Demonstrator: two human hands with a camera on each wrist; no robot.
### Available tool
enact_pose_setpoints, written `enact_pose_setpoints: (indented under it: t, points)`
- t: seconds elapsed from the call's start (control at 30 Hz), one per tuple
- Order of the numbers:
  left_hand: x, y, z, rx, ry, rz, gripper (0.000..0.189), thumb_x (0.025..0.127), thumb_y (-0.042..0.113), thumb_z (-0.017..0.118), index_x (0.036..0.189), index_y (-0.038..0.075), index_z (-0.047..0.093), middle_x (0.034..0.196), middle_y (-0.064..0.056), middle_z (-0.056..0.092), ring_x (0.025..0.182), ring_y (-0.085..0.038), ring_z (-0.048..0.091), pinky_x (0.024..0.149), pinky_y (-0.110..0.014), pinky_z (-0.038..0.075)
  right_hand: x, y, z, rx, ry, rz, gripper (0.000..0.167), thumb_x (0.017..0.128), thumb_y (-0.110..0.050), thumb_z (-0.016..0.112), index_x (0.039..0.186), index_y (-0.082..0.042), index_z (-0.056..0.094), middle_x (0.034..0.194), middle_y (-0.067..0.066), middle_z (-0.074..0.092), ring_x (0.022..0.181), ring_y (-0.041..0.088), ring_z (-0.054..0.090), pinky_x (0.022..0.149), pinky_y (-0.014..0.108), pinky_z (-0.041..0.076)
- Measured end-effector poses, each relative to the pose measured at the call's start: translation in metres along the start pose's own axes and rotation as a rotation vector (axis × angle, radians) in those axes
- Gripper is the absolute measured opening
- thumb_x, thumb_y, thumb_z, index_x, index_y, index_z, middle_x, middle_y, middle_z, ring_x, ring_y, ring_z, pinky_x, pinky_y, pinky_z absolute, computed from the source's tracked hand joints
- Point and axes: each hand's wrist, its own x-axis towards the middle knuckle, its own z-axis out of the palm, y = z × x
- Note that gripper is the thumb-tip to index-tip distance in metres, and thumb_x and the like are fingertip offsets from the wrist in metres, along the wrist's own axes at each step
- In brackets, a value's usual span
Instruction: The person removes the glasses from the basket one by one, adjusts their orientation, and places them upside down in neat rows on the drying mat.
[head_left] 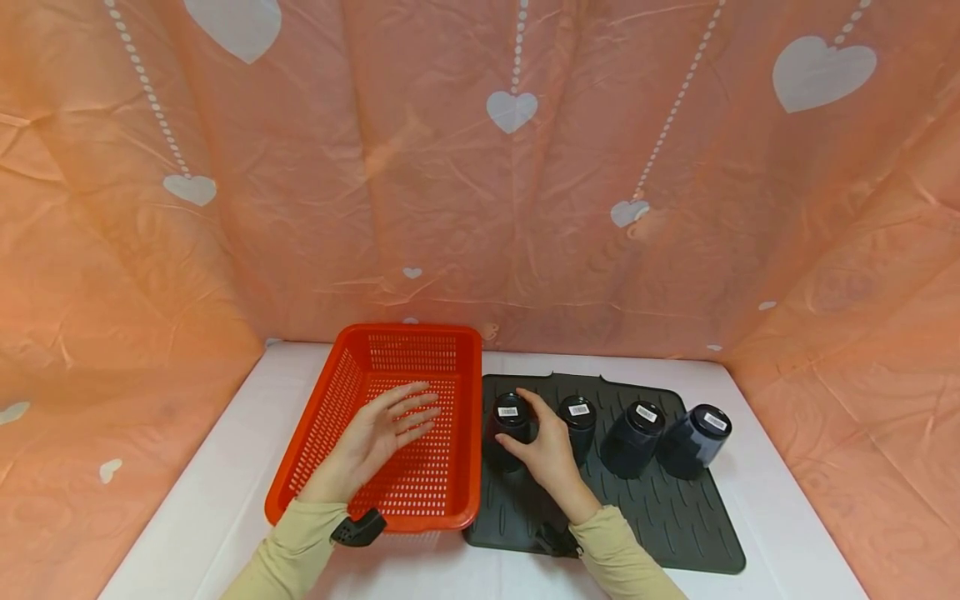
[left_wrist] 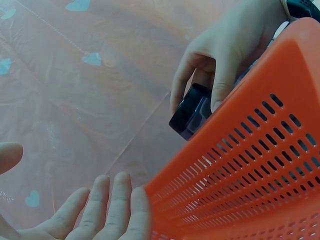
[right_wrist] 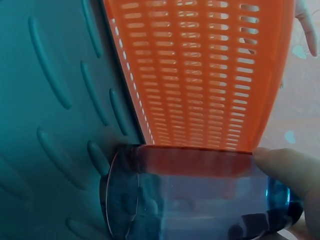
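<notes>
My right hand (head_left: 551, 450) grips the leftmost dark tinted glass (head_left: 510, 429) near its upturned base, thumb and fingers on either side. The glass stands upside down on the dark drying mat (head_left: 705, 533), with a barcode label on its base. In the right wrist view, the thumb presses the see-through side of this glass (right_wrist: 200, 195). Over the orange plastic basket (head_left: 420, 522) hovers my left hand (head_left: 378, 433), fingers spread and holding nothing. More upside-down glasses stand in a row to the right: one glass (head_left: 579, 423) just behind the right hand, then another (head_left: 632, 442).
At the mat's right edge a last glass (head_left: 692, 443) leans slightly in view. The basket stands left of the mat, close beside it, on a white tabletop (head_left: 240, 467). An orange curtain (head_left: 450, 208) with pale hearts encloses the back and sides.
</notes>
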Motion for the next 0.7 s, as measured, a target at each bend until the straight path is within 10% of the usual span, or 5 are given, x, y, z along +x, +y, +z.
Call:
enact_pose_setpoints:
  t: [0.4,0.7]
  points:
    - [-0.005,0.011,-0.005,0.045,-0.013,0.028,0.04,0.103,0.03,0.042,0.133,0.006,0.051,0.138,-0.022,0.044,0.127,-0.042,0.042,0.106,-0.048,0.034,0.0,0.0,-0.004,-0.018,-0.046,-0.082,0.076,0.069,-0.008,0.086,0.134,-0.001,0.048,0.13,0.015,0.055,0.113,0.03,0.056,0.094,0.046,0.046]
    - [-0.01,0.038,-0.012,0.258,0.0,0.066,0.034,0.103,0.028,0.042,0.128,0.008,0.052,0.131,-0.019,0.05,0.121,-0.039,0.049,0.102,-0.043,0.04,0.005,-0.017,-0.044,0.002,-0.129,-0.139,0.067,0.078,-0.013,0.08,0.137,-0.006,0.049,0.134,0.009,0.052,0.119,0.029,0.053,0.097,0.045,0.044]
